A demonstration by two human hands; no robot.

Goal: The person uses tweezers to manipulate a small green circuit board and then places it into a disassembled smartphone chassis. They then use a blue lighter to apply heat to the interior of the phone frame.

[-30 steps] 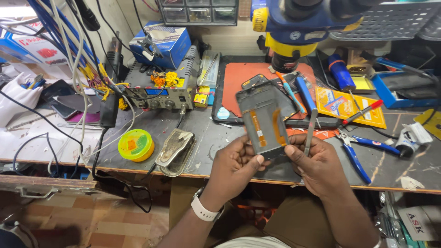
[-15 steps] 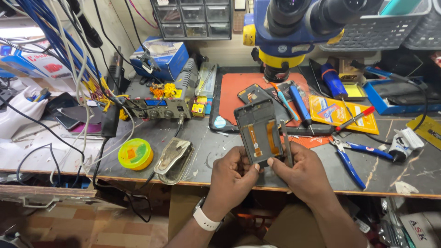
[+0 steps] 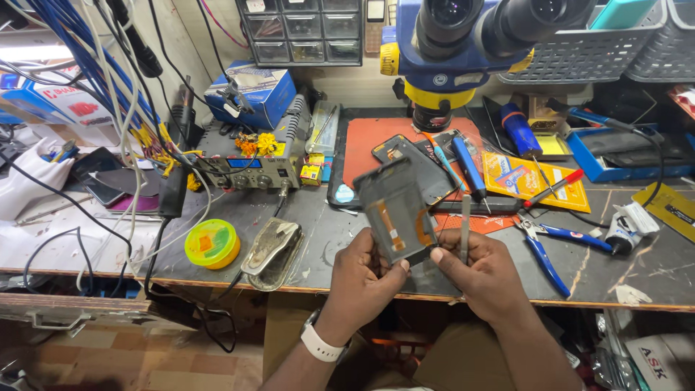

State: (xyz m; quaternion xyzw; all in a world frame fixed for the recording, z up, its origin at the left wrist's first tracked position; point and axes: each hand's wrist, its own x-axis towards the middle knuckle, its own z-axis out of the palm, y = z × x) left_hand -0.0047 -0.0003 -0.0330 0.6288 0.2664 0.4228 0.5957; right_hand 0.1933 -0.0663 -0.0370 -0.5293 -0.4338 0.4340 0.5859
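Note:
I hold a grey phone frame (image 3: pixel 394 210) upright over the bench's front edge, its inner side with orange flex strips facing me. My left hand (image 3: pixel 365 279) grips its lower left edge; a white watch sits on that wrist. My right hand (image 3: pixel 486 275) pinches the frame's lower right corner and also holds metal tweezers (image 3: pixel 465 228) pointing up. Behind the frame, another dark phone part (image 3: pixel 416 163) lies on the orange work mat (image 3: pixel 369 141).
A blue and yellow microscope (image 3: pixel 470 36) hangs over the mat. A soldering station (image 3: pixel 250 166), a yellow round tin (image 3: pixel 212 243) and a metal stand (image 3: pixel 273 250) sit to the left. Blue-handled pliers (image 3: pixel 543 246), screwdrivers and a white tube (image 3: pixel 628 226) lie to the right. Cables hang at far left.
The phone frame has stayed in both hands and tilted slightly, its top leaning more to the left. The camera view has shifted a little; the hands remain near the bench edge.

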